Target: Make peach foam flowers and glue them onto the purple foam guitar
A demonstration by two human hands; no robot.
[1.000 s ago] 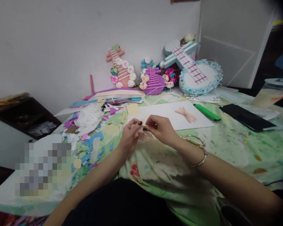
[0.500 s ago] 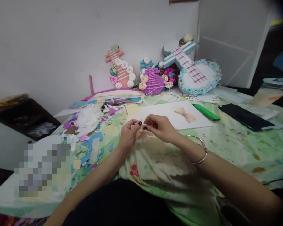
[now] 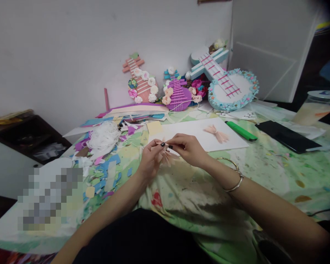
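Observation:
My left hand (image 3: 151, 157) pinches a peach-coloured pleated paper bow (image 3: 168, 158), whose fanned end spreads out below my fingers. Thumb and fingers of my right hand (image 3: 187, 147) are pressed together at the middle of the same piece, close to the left thumb; whether a thread lies between them is too small to tell. Just beyond, on a white board (image 3: 181, 128), lies a similar peach paper bow (image 3: 216, 133) tied at its middle with white string. Both hands hang over the front part of the paint-stained green tablecloth (image 3: 192, 187).
A green cutter (image 3: 241, 131) and a black phone (image 3: 287, 136) lie to the right, near a lidded plastic cup (image 3: 316, 108). Left are a heap of white string (image 3: 103, 138) and paper scraps (image 3: 104, 176). Decorated instrument models, one light blue (image 3: 231, 88), lean on the wall.
My fingers have shifted slightly at the bow's middle, and its lower fan shows more spread. The right fingertips sit a little further left. Everything else stays put.

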